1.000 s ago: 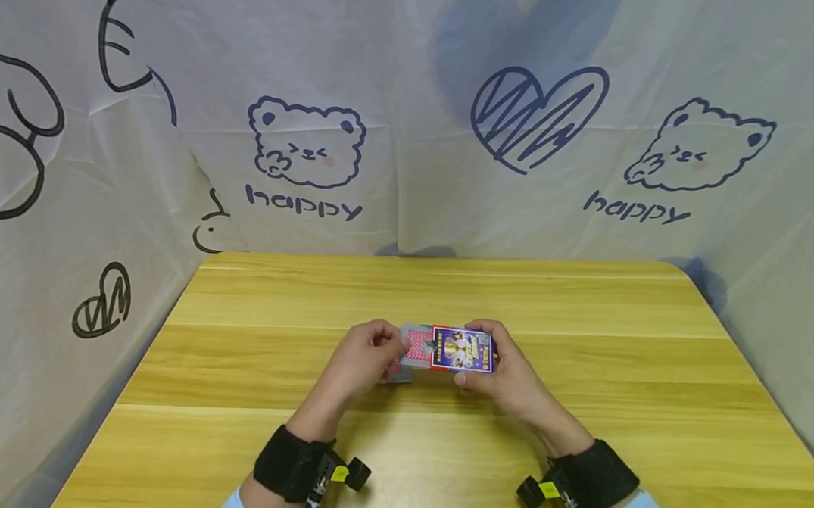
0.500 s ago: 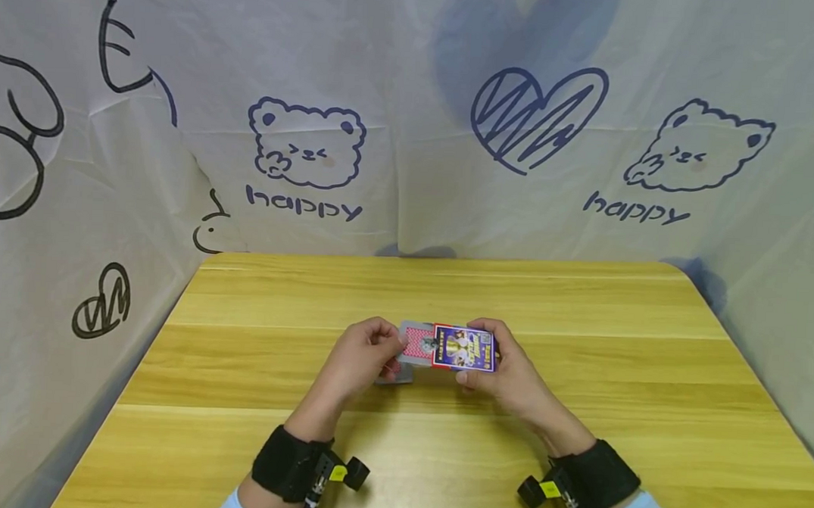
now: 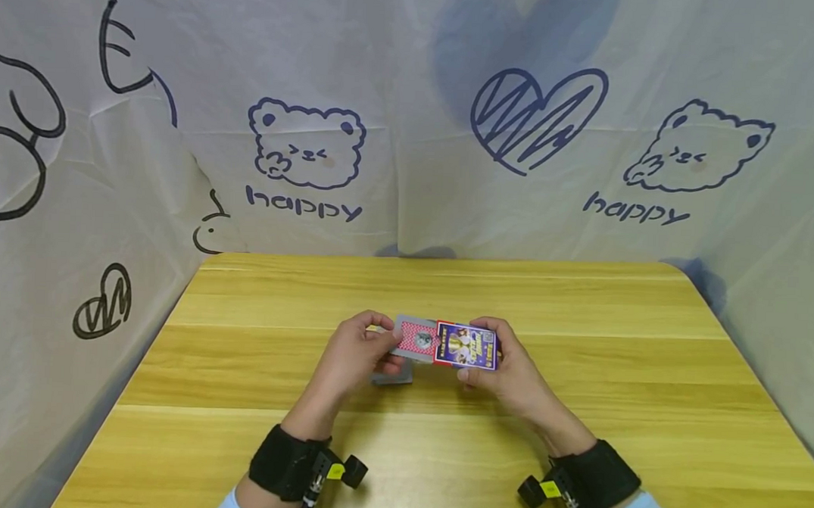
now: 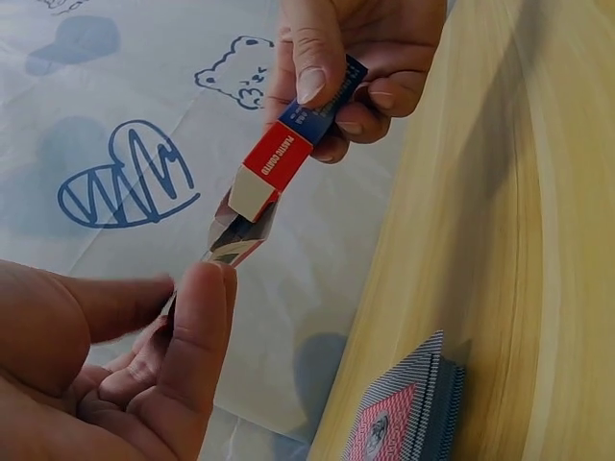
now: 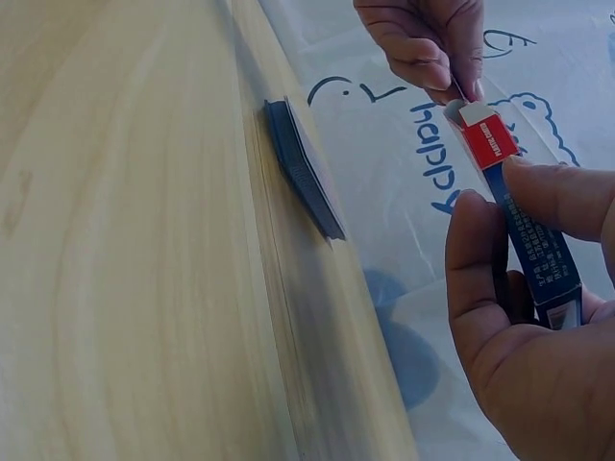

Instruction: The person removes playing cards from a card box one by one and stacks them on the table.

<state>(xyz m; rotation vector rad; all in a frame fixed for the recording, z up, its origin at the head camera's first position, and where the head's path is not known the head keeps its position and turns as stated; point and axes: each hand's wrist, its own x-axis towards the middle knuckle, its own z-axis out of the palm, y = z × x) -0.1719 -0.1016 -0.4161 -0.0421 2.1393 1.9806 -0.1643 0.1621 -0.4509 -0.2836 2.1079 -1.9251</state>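
Note:
My left hand pinches the end of a playing card with a red patterned back and grey border. The card's other end sits inside a blue and red card box. My right hand grips that box by its sides, off the table. In the left wrist view the box's red end is open, with a pale flap turned out. Below my left hand a deck of playing cards lies on the table, partly hidden by that hand. Whether more than one card is pinched, I cannot tell.
The wooden table spreads around both hands. White cloth with blue drawings hangs behind it and along its sides. Each wrist wears a black strap with a small camera, the left strap and the right strap.
My left hand has shifted slightly left and away from me, and a little more of the card shows outside the box. My right hand has barely moved, still gripping the box.

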